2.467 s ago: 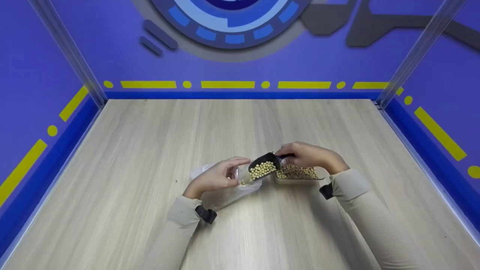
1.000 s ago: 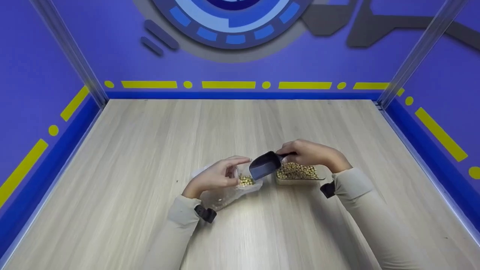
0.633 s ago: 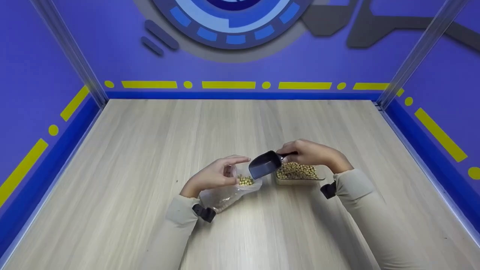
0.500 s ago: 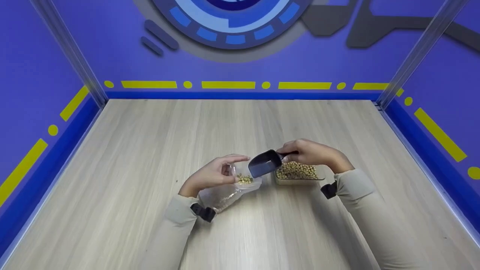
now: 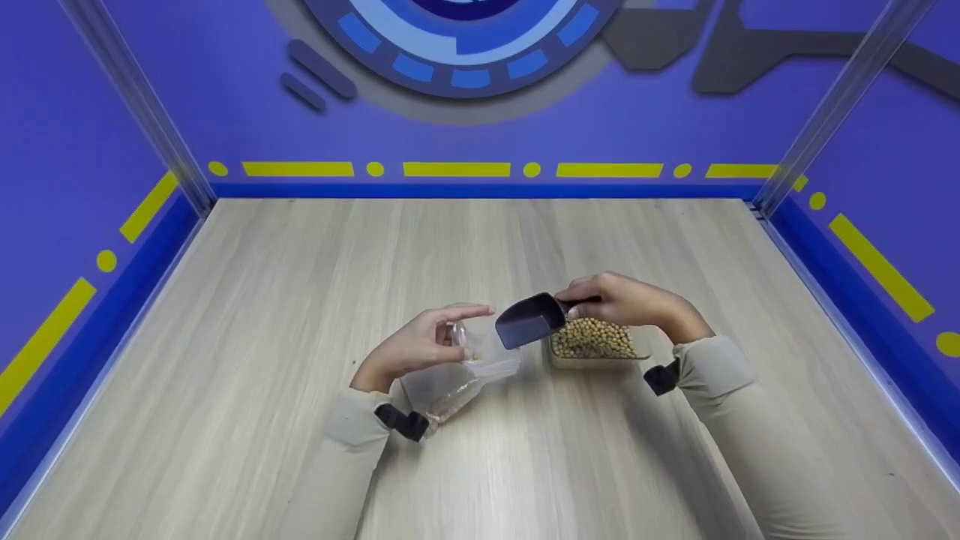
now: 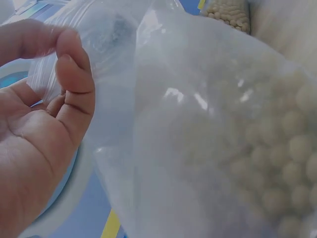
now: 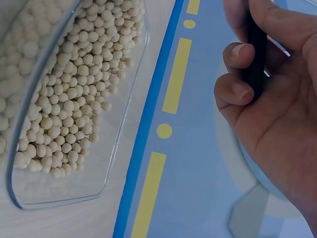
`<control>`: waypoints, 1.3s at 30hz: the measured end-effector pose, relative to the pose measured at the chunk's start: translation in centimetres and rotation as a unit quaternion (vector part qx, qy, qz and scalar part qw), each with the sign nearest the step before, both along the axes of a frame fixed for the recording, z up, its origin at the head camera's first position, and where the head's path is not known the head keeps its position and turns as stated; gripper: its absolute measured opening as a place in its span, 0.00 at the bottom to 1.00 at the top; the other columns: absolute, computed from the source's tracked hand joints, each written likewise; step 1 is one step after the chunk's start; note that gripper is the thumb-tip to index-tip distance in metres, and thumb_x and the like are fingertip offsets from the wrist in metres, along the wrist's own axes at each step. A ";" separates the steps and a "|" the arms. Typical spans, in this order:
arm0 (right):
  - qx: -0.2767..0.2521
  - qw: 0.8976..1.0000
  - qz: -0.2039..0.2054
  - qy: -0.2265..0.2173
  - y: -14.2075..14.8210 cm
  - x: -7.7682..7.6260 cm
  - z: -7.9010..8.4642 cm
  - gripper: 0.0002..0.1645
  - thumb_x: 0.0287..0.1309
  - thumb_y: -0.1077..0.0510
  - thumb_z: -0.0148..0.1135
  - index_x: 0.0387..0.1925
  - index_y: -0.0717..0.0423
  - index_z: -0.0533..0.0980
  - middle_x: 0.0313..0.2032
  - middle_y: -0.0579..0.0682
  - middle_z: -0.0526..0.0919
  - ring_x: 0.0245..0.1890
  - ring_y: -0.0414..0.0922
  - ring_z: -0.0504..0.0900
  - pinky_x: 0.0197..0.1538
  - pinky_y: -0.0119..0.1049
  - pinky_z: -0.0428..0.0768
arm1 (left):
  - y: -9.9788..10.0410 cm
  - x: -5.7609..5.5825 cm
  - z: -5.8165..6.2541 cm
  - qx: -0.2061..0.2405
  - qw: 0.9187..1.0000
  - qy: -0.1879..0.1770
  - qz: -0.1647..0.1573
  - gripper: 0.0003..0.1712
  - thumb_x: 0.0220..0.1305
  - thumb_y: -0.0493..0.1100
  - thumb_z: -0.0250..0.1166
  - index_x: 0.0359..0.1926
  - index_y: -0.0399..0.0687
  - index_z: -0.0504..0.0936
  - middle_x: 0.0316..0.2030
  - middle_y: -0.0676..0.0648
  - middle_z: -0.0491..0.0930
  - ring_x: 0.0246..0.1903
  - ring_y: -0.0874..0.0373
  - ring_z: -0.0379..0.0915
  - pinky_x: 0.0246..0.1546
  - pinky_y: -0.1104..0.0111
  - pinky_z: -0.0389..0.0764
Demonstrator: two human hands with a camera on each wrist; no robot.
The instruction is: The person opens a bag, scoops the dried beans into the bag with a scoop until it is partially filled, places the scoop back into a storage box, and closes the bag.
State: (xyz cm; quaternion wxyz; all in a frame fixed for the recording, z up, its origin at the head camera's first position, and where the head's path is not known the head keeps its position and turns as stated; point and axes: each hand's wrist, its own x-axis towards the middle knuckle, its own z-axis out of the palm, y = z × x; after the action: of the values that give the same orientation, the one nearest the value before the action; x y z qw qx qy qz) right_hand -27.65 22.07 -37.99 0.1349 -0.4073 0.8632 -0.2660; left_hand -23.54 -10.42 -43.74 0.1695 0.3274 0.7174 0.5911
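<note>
Bagging beans (image 5: 596,339), seemingly: left grip (image 5: 412,346) pinches bag (image 5: 452,387), right grip (image 5: 634,301) clamps empty scoop (image 5: 531,321); refilling likely calls for box (image 5: 600,364) at scoop's four o'clock.

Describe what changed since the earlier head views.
The scoop, bean-laden at first, now looks empty and sits slightly higher in frame. The left hand and plastic bag shifted slightly left; fewer beans show at its mouth. The right hand still grips the scoop; the container stayed put.

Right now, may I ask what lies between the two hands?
The head view shows the black scoop and part of the plastic bag between the left hand and right hand.
</note>
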 end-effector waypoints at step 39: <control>0.010 0.994 -0.105 -0.006 7.2 0.3 -0.1 0.15 0.62 0.57 0.61 0.49 0.56 0.80 0.46 0.51 0.84 0.44 0.42 0.80 0.46 0.33 0.77 | 0.4 -0.2 -0.6 -0.041 0.999 0.023 -0.004 0.37 0.53 0.27 0.60 0.67 0.38 0.67 0.65 0.38 0.67 0.24 0.69 0.61 0.25 0.79 0.66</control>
State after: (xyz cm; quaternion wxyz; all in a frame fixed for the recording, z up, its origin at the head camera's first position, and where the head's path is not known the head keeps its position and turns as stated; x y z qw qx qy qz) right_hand -27.35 29.28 -38.08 0.1154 -0.3115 0.9031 -0.2721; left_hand -23.74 -10.04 -44.34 0.1685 0.3363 0.7433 0.5532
